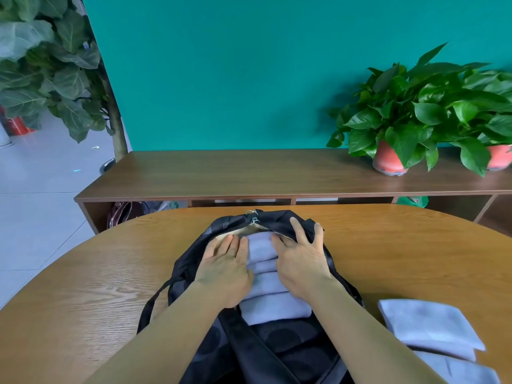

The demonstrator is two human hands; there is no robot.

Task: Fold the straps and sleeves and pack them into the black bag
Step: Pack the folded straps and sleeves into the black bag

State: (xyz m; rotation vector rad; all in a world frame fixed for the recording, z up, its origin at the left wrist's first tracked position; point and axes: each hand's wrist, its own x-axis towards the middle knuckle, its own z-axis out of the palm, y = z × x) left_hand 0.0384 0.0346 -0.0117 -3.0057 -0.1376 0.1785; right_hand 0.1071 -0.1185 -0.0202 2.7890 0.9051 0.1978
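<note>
head view: left hand point(224, 268) and right hand point(302, 263) lie flat, fingers straight, gripping nothing, pressing the folded grey stack point(273, 306) half inside the black bag point(191, 261) on the table point(83, 286). soft, light cloth, likely to slump; best held by its sides. more folded pieces point(426, 325) wait just beside the bag.

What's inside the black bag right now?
Folded grey cloths fill the black bag's open mouth, tan lining showing at the far edge. The left hand and right hand rest on them; anything beneath or deeper is hidden.
</note>
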